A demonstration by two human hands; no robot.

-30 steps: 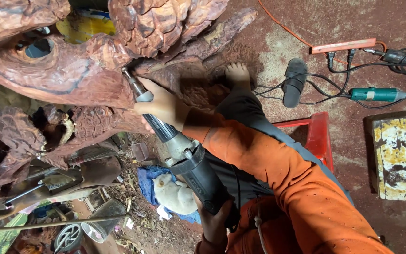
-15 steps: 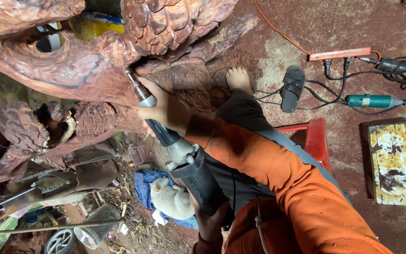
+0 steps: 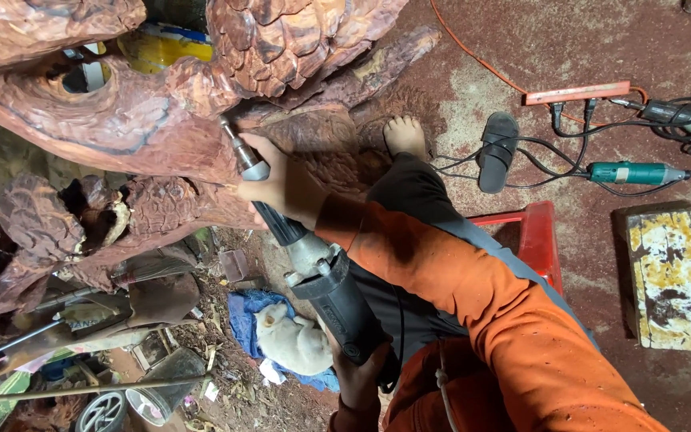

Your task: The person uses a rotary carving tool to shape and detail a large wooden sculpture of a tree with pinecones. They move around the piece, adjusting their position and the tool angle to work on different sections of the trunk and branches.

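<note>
- Head view: the right hand [image 3: 281, 186] wraps the slim neck of a long die grinder [image 3: 313, 268], whose tip meets the reddish carved wood sculpture [image 3: 145, 128].
- The left hand [image 3: 359, 374] clasps the grinder's dark rear body (fingers closed round it).
- Below lies a pale puppy [image 3: 293, 342] on blue cloth [image 3: 241, 316]; a teal power tool [image 3: 633, 172] rests on the floor.

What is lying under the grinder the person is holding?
Below the grinder, a white puppy lies curled on a blue cloth among wood chips. The person's arm covers the ground further right.
</note>
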